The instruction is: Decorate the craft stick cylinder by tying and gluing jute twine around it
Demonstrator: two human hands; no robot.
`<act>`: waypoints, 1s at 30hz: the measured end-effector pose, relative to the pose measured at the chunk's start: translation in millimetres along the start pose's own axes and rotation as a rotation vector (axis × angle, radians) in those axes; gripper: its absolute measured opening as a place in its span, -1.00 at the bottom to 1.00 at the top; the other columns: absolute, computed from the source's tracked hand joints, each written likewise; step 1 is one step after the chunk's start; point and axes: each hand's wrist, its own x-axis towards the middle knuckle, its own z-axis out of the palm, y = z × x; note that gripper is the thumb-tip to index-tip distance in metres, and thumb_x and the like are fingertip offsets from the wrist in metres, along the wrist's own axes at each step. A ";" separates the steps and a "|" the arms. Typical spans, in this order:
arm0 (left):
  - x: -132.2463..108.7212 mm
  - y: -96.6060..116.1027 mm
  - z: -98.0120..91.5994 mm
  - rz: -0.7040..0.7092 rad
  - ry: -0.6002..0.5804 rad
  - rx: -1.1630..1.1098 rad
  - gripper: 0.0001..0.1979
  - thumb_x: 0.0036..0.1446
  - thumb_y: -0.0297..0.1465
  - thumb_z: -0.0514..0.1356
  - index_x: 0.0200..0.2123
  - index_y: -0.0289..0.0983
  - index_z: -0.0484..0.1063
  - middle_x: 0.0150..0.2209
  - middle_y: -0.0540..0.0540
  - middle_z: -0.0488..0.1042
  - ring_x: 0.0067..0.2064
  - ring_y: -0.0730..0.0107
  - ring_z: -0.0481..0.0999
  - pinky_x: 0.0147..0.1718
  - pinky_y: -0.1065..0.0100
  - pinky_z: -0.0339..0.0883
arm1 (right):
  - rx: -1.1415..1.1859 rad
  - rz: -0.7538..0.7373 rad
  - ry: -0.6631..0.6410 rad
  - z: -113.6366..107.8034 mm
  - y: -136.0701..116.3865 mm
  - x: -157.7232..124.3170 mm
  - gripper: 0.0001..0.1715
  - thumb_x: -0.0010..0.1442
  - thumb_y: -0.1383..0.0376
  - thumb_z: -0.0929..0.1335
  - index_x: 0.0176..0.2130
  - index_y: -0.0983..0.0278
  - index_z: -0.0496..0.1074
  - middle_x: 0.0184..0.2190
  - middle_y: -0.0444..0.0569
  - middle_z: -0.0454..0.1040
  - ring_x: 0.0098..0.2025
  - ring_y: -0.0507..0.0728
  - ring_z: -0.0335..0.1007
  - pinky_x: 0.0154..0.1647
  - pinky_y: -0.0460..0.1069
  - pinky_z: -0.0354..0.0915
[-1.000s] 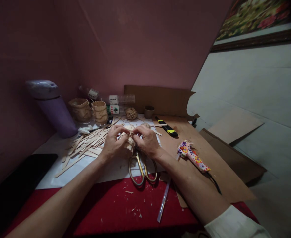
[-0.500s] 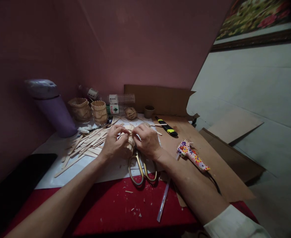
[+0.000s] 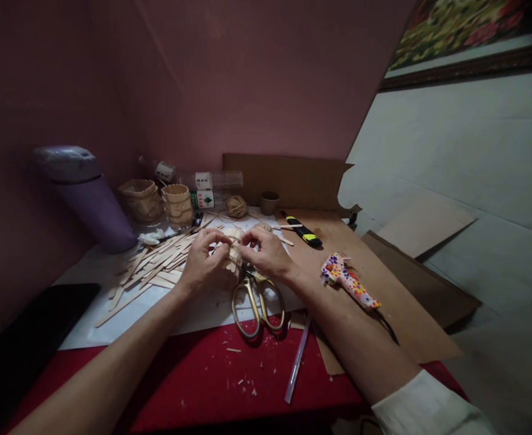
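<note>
My left hand is closed, its thumb and forefinger pinching twine at the left side of a small piece made of wooden craft sticks. From the right, my right hand pinches the twine too, fingertips close to those of the left. Twine runs around the stick piece, and my fingers hide part of it. Gold-handled scissors lie just below, their blades pointing toward the piece. Loose craft sticks are spread to the left of my left hand.
A ball of twine, two stick-built cups, plastic bottles and a small brown pot stand behind. At left is a purple tumbler. A utility knife and a flowered glue gun lie on cardboard; a glue stick lies in front.
My fingertips have moved slightly apart at the twine, showing a little more of the stick piece. The whole view has shifted slightly; the tools lie as before.
</note>
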 end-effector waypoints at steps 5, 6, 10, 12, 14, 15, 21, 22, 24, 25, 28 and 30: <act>0.1 -1.9 -0.1 0.014 -0.012 0.012 -0.88 0.00 -0.33 0.19 -0.44 -0.22 0.50 -0.26 -0.09 0.43 -0.14 0.23 0.44 -0.25 0.26 0.33 | 0.070 0.051 0.009 11.0 -2.0 0.7 -0.89 0.06 0.32 0.41 -0.47 0.27 0.40 -0.49 -0.18 0.40 -0.42 0.02 0.28 -0.34 -0.07 0.17; 0.1 -2.3 -0.1 0.012 -0.016 0.012 -0.88 0.01 -0.33 0.19 -0.44 -0.22 0.50 -0.25 -0.10 0.43 -0.14 0.22 0.44 -0.25 0.25 0.32 | 0.069 0.051 0.015 12.3 -1.9 1.0 -0.88 0.07 0.31 0.40 -0.47 0.27 0.40 -0.49 -0.18 0.40 -0.43 0.02 0.27 -0.35 -0.07 0.17; -0.5 -2.7 0.1 0.012 -0.018 0.015 -0.87 0.03 -0.33 0.18 -0.43 -0.23 0.50 -0.24 -0.11 0.42 -0.12 0.21 0.44 -0.24 0.24 0.32 | 0.096 0.046 0.030 15.8 0.5 2.3 -0.87 0.12 0.29 0.37 -0.45 0.27 0.42 -0.50 -0.17 0.40 -0.43 0.02 0.27 -0.35 -0.07 0.16; -1.0 -2.8 0.3 0.019 -0.020 0.014 -0.88 0.03 -0.34 0.17 -0.43 -0.22 0.50 -0.23 -0.11 0.42 -0.12 0.21 0.44 -0.22 0.23 0.32 | 0.111 0.048 0.030 16.5 2.3 3.1 -0.87 0.13 0.29 0.36 -0.45 0.27 0.41 -0.52 -0.18 0.38 -0.43 0.02 0.26 -0.36 -0.07 0.15; -1.3 -3.2 0.4 0.021 -0.025 0.010 -0.88 0.04 -0.34 0.17 -0.42 -0.22 0.50 -0.22 -0.11 0.42 -0.11 0.21 0.43 -0.22 0.23 0.32 | 0.094 0.054 0.031 16.6 3.9 3.7 -0.86 0.11 0.32 0.36 -0.48 0.26 0.37 -0.53 -0.19 0.35 -0.44 0.02 0.24 -0.38 -0.08 0.13; -1.4 -3.7 0.4 0.018 -0.025 0.007 -0.88 0.04 -0.34 0.17 -0.41 -0.22 0.51 -0.22 -0.10 0.42 -0.11 0.21 0.43 -0.22 0.23 0.33 | 0.076 0.054 0.031 16.4 4.5 3.9 -0.85 0.10 0.34 0.35 -0.49 0.26 0.36 -0.54 -0.19 0.35 -0.44 0.02 0.24 -0.38 -0.08 0.12; -2.1 -5.4 0.4 0.021 -0.027 0.012 -0.89 0.06 -0.34 0.18 -0.41 -0.21 0.50 -0.23 -0.09 0.42 -0.12 0.24 0.43 -0.24 0.26 0.32 | -0.149 -0.053 0.055 10.7 3.2 1.5 -0.88 0.12 0.40 0.33 -0.46 0.24 0.35 -0.46 -0.12 0.39 -0.36 0.08 0.29 -0.31 -0.04 0.15; -2.3 -5.2 0.4 0.025 -0.027 0.014 -0.89 0.06 -0.35 0.18 -0.41 -0.21 0.50 -0.23 -0.09 0.42 -0.12 0.24 0.43 -0.24 0.26 0.32 | -0.213 -0.084 0.063 9.3 2.7 1.0 -0.89 0.12 0.40 0.33 -0.44 0.24 0.35 -0.43 -0.10 0.41 -0.33 0.10 0.30 -0.28 -0.03 0.17; -2.6 -4.9 0.3 0.025 -0.026 0.018 -0.90 0.06 -0.36 0.18 -0.41 -0.21 0.50 -0.23 -0.08 0.43 -0.12 0.24 0.43 -0.24 0.27 0.32 | -0.323 -0.137 0.070 6.4 1.9 0.1 -0.90 0.14 0.41 0.32 -0.40 0.24 0.37 -0.38 -0.05 0.44 -0.27 0.14 0.31 -0.22 0.00 0.18; -2.7 -4.7 0.3 0.024 -0.024 0.020 -0.90 0.05 -0.36 0.18 -0.41 -0.21 0.50 -0.23 -0.08 0.43 -0.12 0.24 0.43 -0.24 0.27 0.33 | -0.362 -0.154 0.066 5.1 1.6 -0.2 -0.90 0.15 0.41 0.31 -0.39 0.24 0.38 -0.35 -0.03 0.45 -0.25 0.15 0.31 -0.20 0.01 0.18; -2.3 -4.4 -0.1 0.020 -0.020 0.013 -0.88 0.06 -0.35 0.18 -0.41 -0.20 0.51 -0.23 -0.08 0.43 -0.11 0.24 0.44 -0.24 0.27 0.33 | -0.438 -0.180 0.041 1.9 0.5 -1.0 -0.91 0.18 0.39 0.31 -0.34 0.24 0.42 -0.30 0.02 0.47 -0.20 0.19 0.32 -0.17 0.03 0.19; -1.6 -4.5 -0.5 0.017 -0.021 0.002 -0.87 0.06 -0.34 0.19 -0.40 -0.21 0.53 -0.24 -0.09 0.43 -0.11 0.24 0.44 -0.24 0.27 0.34 | -0.484 -0.193 0.027 0.4 -0.4 -1.6 -0.90 0.20 0.38 0.31 -0.32 0.25 0.44 -0.28 0.03 0.47 -0.18 0.21 0.32 -0.17 0.04 0.19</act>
